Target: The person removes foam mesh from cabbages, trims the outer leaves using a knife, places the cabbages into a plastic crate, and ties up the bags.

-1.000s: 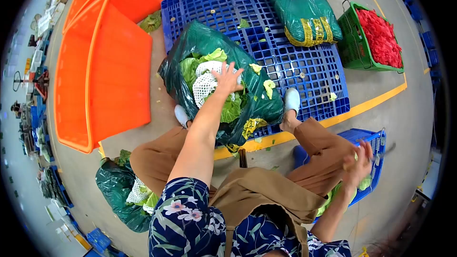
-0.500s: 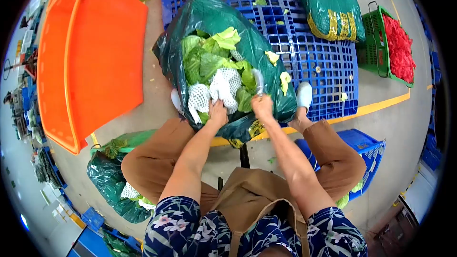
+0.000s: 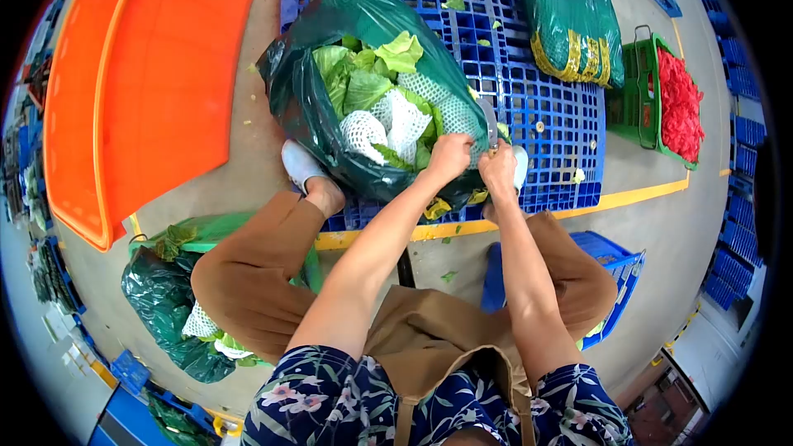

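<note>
An opened green plastic bag (image 3: pixel 297 74) lies on the blue pallet, holding leafy cabbage (image 3: pixel 363 87) and white foam net sleeves (image 3: pixel 406 122). One stretched foam net (image 3: pixel 446 106) runs along the bag's right side, and my left hand (image 3: pixel 450 157) is closed on its near end. My right hand (image 3: pixel 498 169) grips a knife (image 3: pixel 490 122) with a curved silver blade pointing away from me. Both hands are close together at the bag's right edge. Whether the blade touches the net I cannot tell.
A blue pallet (image 3: pixel 570 128) lies ahead, with a second green bag (image 3: pixel 570 16) on it. Orange bin (image 3: pixel 165 99) at left; green crate (image 3: pixel 640 95) of red material at right. Beside my legs are a dark green bag (image 3: pixel 165 306) and a blue crate (image 3: pixel 615 252).
My left hand has moved right from the white nets inside the bag to the net on its right side. My right hand, with the knife, has shifted right.
</note>
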Available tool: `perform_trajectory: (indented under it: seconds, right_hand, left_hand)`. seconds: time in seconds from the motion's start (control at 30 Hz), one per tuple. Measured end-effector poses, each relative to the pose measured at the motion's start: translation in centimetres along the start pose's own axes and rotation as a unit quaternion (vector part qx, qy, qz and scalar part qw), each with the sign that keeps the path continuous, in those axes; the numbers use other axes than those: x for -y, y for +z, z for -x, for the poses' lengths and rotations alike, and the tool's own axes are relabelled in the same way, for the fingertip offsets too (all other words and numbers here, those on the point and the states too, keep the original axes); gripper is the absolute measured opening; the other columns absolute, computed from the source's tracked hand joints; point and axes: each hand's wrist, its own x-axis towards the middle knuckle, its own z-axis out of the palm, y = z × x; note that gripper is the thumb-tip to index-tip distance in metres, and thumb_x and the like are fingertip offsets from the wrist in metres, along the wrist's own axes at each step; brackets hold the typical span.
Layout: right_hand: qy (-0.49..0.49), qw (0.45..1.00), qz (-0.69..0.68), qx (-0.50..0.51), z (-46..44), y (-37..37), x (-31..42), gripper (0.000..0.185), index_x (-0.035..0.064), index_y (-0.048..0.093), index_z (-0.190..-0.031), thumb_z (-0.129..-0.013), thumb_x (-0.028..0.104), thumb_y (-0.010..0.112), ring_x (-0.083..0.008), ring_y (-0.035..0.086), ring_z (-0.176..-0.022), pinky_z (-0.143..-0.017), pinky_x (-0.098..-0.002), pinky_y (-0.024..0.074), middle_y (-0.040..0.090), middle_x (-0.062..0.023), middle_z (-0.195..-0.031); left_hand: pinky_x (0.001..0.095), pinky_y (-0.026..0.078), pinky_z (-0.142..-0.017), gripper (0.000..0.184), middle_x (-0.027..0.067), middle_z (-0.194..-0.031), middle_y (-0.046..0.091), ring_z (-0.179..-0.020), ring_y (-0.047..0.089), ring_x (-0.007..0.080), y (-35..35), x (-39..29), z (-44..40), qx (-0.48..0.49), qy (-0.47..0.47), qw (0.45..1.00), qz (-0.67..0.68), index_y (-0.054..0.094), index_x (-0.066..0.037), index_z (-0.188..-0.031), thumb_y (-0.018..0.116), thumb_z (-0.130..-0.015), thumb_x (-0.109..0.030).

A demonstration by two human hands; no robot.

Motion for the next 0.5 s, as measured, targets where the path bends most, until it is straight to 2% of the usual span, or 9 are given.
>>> perform_trajectory:
  seconds: [0.03, 0.1, 0.13, 0.17, 0.2, 0.23, 0.3, 0.37, 0.5]
  right_hand:
    - [-0.019, 1.000, -0.015, 0.009, -0.8, 0.3, 0.2, 0.034, -0.0074, 0.060, -0.101, -0.071, 0.009, 0.059, -0.0429, 0.060, -0.086, -0.079, -0.0452, 0.0475, 0.062, -0.0278, -0.092]
    - [-0.033, 0.995, -0.091, 0.033, -1.7, 0.7, 2.2, 0.029, -0.0058, 0.062, -0.095, -0.071, 0.009, 0.058, -0.0416, 0.061, -0.084, -0.077, -0.0451, 0.0474, 0.063, -0.0267, -0.082]
    - [-0.031, 0.992, -0.090, 0.088, -3.0, 2.0, 2.1, 0.035, -0.0050, 0.063, -0.100, -0.069, 0.011, 0.057, -0.0382, 0.062, -0.067, -0.066, -0.0414, 0.0492, 0.062, -0.0230, -0.067]
    - [0.021, 0.988, -0.034, 0.149, -4.3, 2.6, 1.5, 0.042, -0.0049, 0.059, -0.108, -0.069, 0.011, 0.058, -0.0402, 0.061, -0.078, -0.072, -0.0419, 0.0490, 0.062, -0.0241, -0.082]
    - [-0.066, 0.995, -0.002, 0.073, -5.0, 3.8, 0.5, 0.047, -0.0044, 0.055, -0.114, -0.069, 0.011, 0.059, -0.0415, 0.058, -0.087, -0.078, -0.0429, 0.0475, 0.059, -0.0255, -0.093]
    - [-0.151, 0.988, 0.030, -0.005, -5.6, 4.6, -0.2, 0.053, -0.0040, 0.051, -0.120, -0.069, 0.011, 0.059, -0.0428, 0.055, -0.096, -0.083, -0.0439, 0.0459, 0.055, -0.0269, -0.105]
    - [-0.093, 0.995, -0.001, 0.029, -7.5, 4.6, -1.5, 0.061, -0.0016, 0.044, -0.127, -0.069, 0.008, 0.058, -0.0452, 0.048, -0.106, -0.091, -0.0446, 0.0419, 0.047, -0.0280, -0.117]
    - [-0.121, 0.992, -0.011, 0.032, -9.0, 4.7, -2.0, 0.062, 0.0030, 0.044, -0.131, -0.070, 0.008, 0.058, -0.0386, 0.054, -0.098, -0.087, -0.0406, 0.0442, 0.055, -0.0233, -0.107]
    - [0.068, 0.953, -0.216, 0.200, -11.2, 4.5, -1.0, 0.068, 0.0083, 0.041, -0.137, -0.071, 0.002, 0.057, -0.0155, 0.052, -0.066, -0.062, -0.0293, 0.0424, 0.056, -0.0047, -0.077]
  left_hand:
    - [0.0442, 0.048, -0.079, 0.020, 0.0208, -0.092, 0.065, -0.089, 0.061, 0.0382, 1.7, 2.0, -1.1, 0.003, -0.074, 0.992, 0.101, 0.068, 0.000, -0.083, 0.053, -0.075, -0.010]
    - [0.0441, 0.050, -0.078, 0.030, 0.0287, -0.092, 0.063, -0.087, 0.061, 0.0441, 5.2, 7.1, -2.3, 0.014, -0.171, 0.984, 0.051, 0.064, 0.009, -0.091, 0.054, -0.077, -0.016]
    - [0.0438, 0.049, -0.080, 0.036, 0.0300, -0.100, 0.061, -0.093, 0.060, 0.0435, 5.1, 6.2, -2.0, -0.009, -0.230, 0.969, 0.085, 0.061, 0.011, -0.097, 0.054, -0.079, -0.019]
    - [0.0435, 0.048, -0.081, 0.042, 0.0312, -0.108, 0.059, -0.099, 0.058, 0.0429, 4.9, 5.5, -2.0, -0.032, -0.288, 0.950, 0.117, 0.058, 0.013, -0.103, 0.055, -0.080, -0.022]
    - [0.0394, 0.047, -0.082, 0.051, 0.0272, -0.122, 0.052, -0.105, 0.056, 0.0349, 6.2, 7.8, -3.4, -0.009, -0.357, 0.903, 0.239, 0.050, 0.013, -0.114, 0.056, -0.082, -0.028]
    - [0.0334, 0.045, -0.081, 0.058, 0.0213, -0.120, 0.053, -0.103, 0.055, 0.0250, 4.5, 7.8, -3.9, 0.036, -0.399, 0.802, 0.444, 0.049, 0.006, -0.120, 0.059, -0.083, -0.037]
    - [0.0314, 0.045, -0.077, 0.062, 0.0122, -0.110, 0.058, -0.091, 0.055, 0.0188, 3.5, 7.7, -4.3, -0.069, -0.398, 0.690, 0.600, 0.051, 0.000, -0.121, 0.062, -0.082, -0.047]
    - [0.0331, 0.044, -0.080, 0.068, 0.0094, -0.112, 0.057, -0.094, 0.055, 0.0201, 3.9, 9.2, -5.1, -0.049, -0.359, 0.726, 0.584, 0.050, -0.004, -0.123, 0.062, -0.080, -0.055]
    - [0.0411, 0.039, -0.094, 0.088, 0.0151, -0.128, 0.049, -0.114, 0.049, 0.0278, 3.9, 9.6, -6.7, -0.004, -0.384, 0.754, 0.534, 0.040, 0.001, -0.133, 0.060, -0.077, -0.064]
